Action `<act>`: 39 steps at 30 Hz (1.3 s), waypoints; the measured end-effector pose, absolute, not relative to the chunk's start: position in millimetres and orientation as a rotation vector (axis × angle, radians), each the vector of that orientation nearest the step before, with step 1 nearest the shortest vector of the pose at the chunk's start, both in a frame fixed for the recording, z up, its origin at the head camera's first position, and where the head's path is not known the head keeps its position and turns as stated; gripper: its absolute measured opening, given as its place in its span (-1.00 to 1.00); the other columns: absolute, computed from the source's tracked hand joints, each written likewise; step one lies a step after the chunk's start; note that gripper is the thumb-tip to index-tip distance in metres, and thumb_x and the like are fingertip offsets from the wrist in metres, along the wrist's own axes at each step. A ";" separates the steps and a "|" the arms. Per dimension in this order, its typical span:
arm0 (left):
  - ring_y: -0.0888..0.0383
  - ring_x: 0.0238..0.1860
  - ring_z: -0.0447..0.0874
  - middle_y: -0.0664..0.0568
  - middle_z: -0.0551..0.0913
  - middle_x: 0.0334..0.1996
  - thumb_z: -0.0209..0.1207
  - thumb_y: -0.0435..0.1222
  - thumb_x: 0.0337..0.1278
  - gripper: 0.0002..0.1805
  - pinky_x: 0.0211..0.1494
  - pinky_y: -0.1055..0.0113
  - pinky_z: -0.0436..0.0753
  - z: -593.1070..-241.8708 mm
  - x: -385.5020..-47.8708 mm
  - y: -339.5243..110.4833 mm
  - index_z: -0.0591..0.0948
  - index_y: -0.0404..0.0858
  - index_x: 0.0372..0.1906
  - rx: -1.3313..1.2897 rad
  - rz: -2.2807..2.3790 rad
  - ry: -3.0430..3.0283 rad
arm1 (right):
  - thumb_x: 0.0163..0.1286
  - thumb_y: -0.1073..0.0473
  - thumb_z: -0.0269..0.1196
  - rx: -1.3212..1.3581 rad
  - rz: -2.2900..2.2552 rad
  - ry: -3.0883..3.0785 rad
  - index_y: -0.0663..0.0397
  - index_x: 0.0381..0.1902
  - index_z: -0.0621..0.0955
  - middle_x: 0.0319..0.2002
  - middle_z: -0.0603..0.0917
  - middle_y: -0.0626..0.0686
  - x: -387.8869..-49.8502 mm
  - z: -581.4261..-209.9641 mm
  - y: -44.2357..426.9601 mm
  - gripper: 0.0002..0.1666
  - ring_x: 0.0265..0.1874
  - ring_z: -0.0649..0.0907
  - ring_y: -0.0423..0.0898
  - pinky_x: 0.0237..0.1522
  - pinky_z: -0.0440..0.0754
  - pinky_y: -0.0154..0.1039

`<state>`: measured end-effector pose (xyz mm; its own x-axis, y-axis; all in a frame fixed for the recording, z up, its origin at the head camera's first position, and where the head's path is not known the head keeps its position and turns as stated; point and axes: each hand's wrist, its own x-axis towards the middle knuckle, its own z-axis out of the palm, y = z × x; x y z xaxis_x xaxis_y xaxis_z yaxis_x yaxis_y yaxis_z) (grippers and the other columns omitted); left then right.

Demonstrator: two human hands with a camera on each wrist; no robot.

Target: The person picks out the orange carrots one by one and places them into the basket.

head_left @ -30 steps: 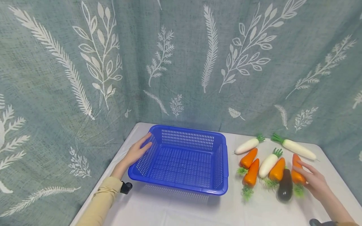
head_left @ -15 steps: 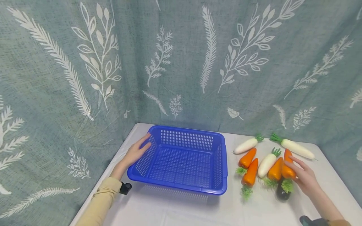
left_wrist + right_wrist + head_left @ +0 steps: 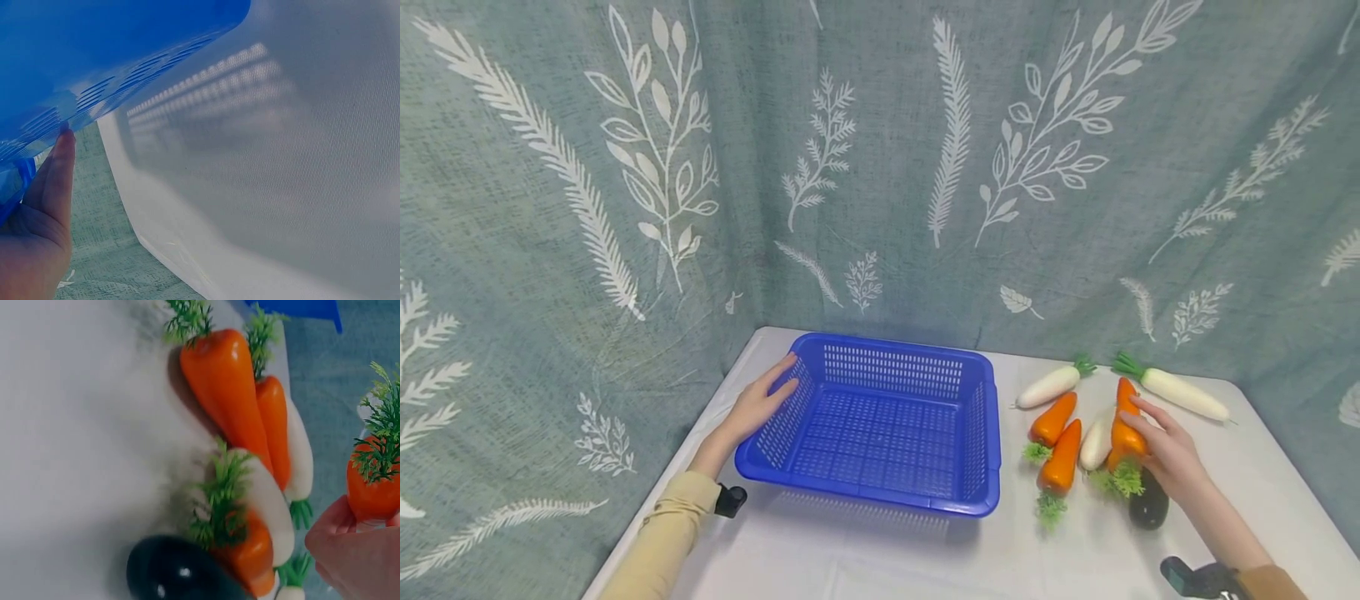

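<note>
- Currently, the right grip [image 3: 1165,446] is narrowed on an orange carrot [image 3: 1125,440], its fingers and thumb about the body; the tip points away from the person and the leafy top hangs toward the near side.
- That carrot appears raised over the table [image 3: 880,575], overlapping the lower orange carrot [image 3: 250,550] in the head view; the right wrist view shows the two apart.
- On the near side of the right grip, a dark eggplant [image 3: 1148,502] lies close, partly beneath the forearm.
- Just left of the right grip rests a short white radish [image 3: 1096,442], partly hidden by the held carrot.
- Farther left of it, a front carrot [image 3: 1061,462] and a back carrot [image 3: 1053,419] lie side by side.
- Beyond the right grip, a long white radish [image 3: 1186,396] stretches rightward from its green leaves; a far-left radish [image 3: 1048,388] lies beyond the paired carrots.
- The left grip [image 3: 758,410] rests on the left edge of a blue basket [image 3: 865,497], thumb and forefinger spread; whether it pinches the rim, I cannot tell.
- From the left grip, the basket extends rightward, its far end well apart from the right grip.
- Beyond both grips hangs a leaf-patterned curtain [image 3: 895,167].
</note>
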<state>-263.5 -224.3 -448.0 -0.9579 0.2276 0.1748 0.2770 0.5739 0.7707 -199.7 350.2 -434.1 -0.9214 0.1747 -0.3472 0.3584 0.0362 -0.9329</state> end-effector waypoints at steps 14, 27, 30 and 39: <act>-0.26 0.46 0.03 -0.26 0.11 0.48 -0.05 -0.15 0.51 -0.39 0.49 -0.15 0.06 -449.4 -265.0 -225.0 0.20 -0.39 0.46 -0.435 -1.373 -2.733 | 0.42 0.03 0.24 0.514 -2.203 1.986 -0.36 0.23 0.38 -0.09 0.44 -0.26 -201.8 -424.9 313.5 -0.52 -0.29 0.57 -0.40 -0.38 0.53 -0.54; -0.26 0.47 0.03 -0.25 0.10 0.49 -0.07 -0.13 0.51 -0.39 0.48 -0.15 0.06 -448.4 -264.5 -225.3 0.20 -0.38 0.47 -0.421 -1.360 -2.745 | 0.46 0.09 0.19 0.486 -2.371 1.740 -0.31 0.30 0.37 -0.14 0.52 -0.33 -205.4 -417.4 286.8 -0.50 -0.24 0.58 -0.39 -0.26 0.57 -0.53; -0.26 0.46 0.03 -0.26 0.10 0.48 -0.07 -0.13 0.51 -0.39 0.48 -0.15 0.05 -447.3 -263.9 -224.5 0.21 -0.38 0.46 -0.423 -1.363 -2.740 | 0.47 0.12 0.17 0.446 -2.421 1.698 -0.36 0.10 0.53 -0.17 0.57 -0.31 -206.4 -416.5 281.1 -0.69 -0.32 0.58 -0.38 -0.37 0.53 -0.57; -0.26 0.47 0.03 -0.26 0.11 0.48 -0.07 -0.17 0.51 -0.41 0.49 -0.14 0.05 -447.3 -263.3 -224.0 0.21 -0.39 0.46 -0.421 -1.373 -2.738 | 0.50 0.13 0.12 0.365 -2.384 1.756 -0.28 0.18 0.46 -0.08 0.50 -0.17 -209.2 -417.0 256.8 -0.66 -0.28 0.57 -0.30 -0.27 0.55 -0.54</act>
